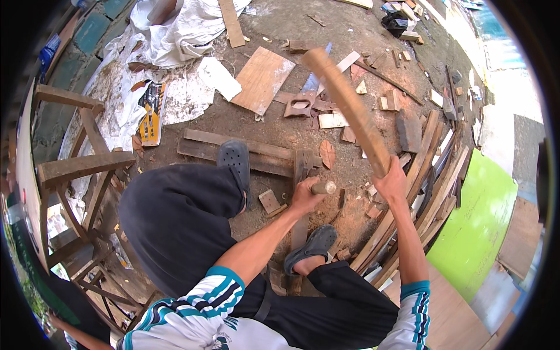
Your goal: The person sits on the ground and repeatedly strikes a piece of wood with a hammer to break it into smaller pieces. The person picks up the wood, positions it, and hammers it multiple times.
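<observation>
My left hand (304, 198) is closed round a wooden tool handle (324, 188), whose pale round end points up at me. The tool's other end is hidden below my fist. That fist is over a narrow dark wooden beam (300, 233) running between my feet. In my right hand (389, 179) is a thick wooden stick (350, 108), gripped at its lower end and raised, slanting up and to the left. Its far part is slightly blurred. The beam's far end meets a longer timber (262, 168) lying crosswise, with my left shoe (234, 166) on it.
A handsaw (303, 100) and a plywood sheet (263, 80) lie ahead among wood offcuts (392, 100) and sawdust. Long timbers (417, 184) and a green board (475, 224) are on the right. A wooden frame (87, 160) stands left, near a white plastic sheet (157, 41).
</observation>
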Demonstrator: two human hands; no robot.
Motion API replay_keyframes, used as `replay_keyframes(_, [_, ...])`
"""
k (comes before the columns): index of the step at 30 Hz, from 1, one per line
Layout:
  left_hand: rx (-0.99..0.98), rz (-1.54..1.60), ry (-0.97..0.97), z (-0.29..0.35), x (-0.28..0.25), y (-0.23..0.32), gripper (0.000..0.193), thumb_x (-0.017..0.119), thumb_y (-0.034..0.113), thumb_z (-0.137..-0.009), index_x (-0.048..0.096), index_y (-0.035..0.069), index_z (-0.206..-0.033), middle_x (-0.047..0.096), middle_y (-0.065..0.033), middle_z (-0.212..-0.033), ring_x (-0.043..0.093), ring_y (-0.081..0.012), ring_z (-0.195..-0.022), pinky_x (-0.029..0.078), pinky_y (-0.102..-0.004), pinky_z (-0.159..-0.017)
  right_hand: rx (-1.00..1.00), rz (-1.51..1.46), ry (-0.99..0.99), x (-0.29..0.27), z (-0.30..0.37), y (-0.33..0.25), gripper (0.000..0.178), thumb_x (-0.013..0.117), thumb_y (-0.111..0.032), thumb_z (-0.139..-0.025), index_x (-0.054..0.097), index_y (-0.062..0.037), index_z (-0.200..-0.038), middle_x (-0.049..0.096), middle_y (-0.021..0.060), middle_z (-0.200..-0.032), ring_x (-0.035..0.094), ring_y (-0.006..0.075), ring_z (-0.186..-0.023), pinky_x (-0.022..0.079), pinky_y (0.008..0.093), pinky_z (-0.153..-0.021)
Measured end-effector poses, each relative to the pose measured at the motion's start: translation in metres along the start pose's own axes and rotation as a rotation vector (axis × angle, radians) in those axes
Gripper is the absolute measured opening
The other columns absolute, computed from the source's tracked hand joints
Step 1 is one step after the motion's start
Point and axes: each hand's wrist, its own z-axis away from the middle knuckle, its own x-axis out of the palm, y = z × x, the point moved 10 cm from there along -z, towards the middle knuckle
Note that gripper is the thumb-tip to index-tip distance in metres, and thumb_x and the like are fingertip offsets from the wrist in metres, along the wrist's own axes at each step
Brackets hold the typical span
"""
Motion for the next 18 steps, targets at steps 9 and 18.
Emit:
replay_keyframes(9, [0.014, 0.068, 0.104, 0.007, -0.008, 0.002, 0.025, 0.073, 0.014, -0.076, 0.051, 0.002, -0.075, 0.050, -0.0085, -0.071, 0.052, -0.0192, -0.069, 0.042, -0.0367, -0.064, -0.135, 0.149, -0.274, 0.002, 0.024, -0.016, 0.064, 0.078, -0.015, -0.067, 0.049, -0.0008, -0.123, 0.062, 0.0239, -0.107, 0.062, 0.0381, -0.100, 0.049, 0.0487, -0.090])
replay_keyframes(18, [0.066, 0.052, 0.087, 0.003, -0.007, 0.011, 0.024, 0.073, 0.013, -0.076, 0.050, 0.003, -0.074, 0.050, -0.0087, -0.070, 0.051, -0.0204, -0.067, 0.042, -0.0374, -0.064, -0.291, 0.032, -0.199, 0.022, 0.036, -0.013, 0.062, 0.074, -0.018, -0.069, 0.048, 0.0021, -0.122, 0.062, 0.0246, -0.104, 0.063, 0.0426, -0.097, 0.051, 0.0473, -0.086])
